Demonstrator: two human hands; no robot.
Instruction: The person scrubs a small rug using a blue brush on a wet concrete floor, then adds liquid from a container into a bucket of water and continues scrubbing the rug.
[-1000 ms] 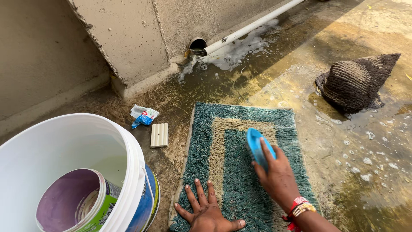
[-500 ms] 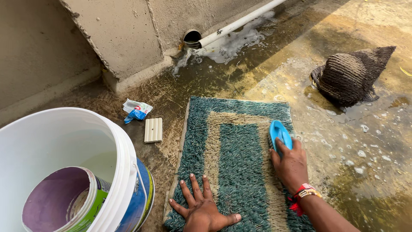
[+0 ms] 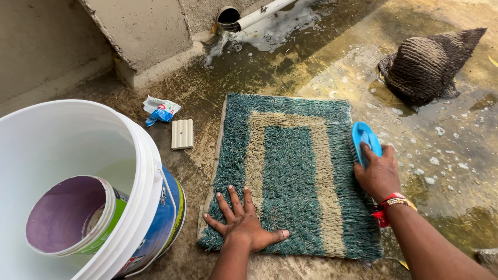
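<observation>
Wet concrete floor [image 3: 321,67], slick with soapy water and scattered suds, at the foot of a rough grey wall [image 3: 150,31]. White drain pipe [image 3: 259,13] out of a round hole at the wall's base, foam pooled just beside it.

Shaggy teal-and-beige doormat [image 3: 290,171] flat on the floor, near centre, nested rectangles in its pile. Left hand [image 3: 241,223] pressed palm-down on the mat's near left corner, fingers spread wide, nothing held. Right hand [image 3: 378,173] curled over a blue scrubbing brush [image 3: 364,139], gripped from the near end, bristles down against the mat's right edge close to the far corner. Red thread and beaded bangle [image 3: 391,205] around the right wrist.

Large white bucket [image 3: 150,171] at the left, blue printing on its outer side, part filled with water; smaller tub [image 3: 72,215] with purple inside and green-and-white outside afloat or tilted within it, which of the two not clear. Ribbed cream soap bar [image 3: 182,134] on the floor between bucket and mat, just left of the mat's far corner. Crumpled white-and-blue sachet [image 3: 161,110] a little beyond the soap. Second mat, dark brown and woven, bunched in a heap [image 3: 425,65] at the far right, well apart from the teal one, in a puddle.
</observation>
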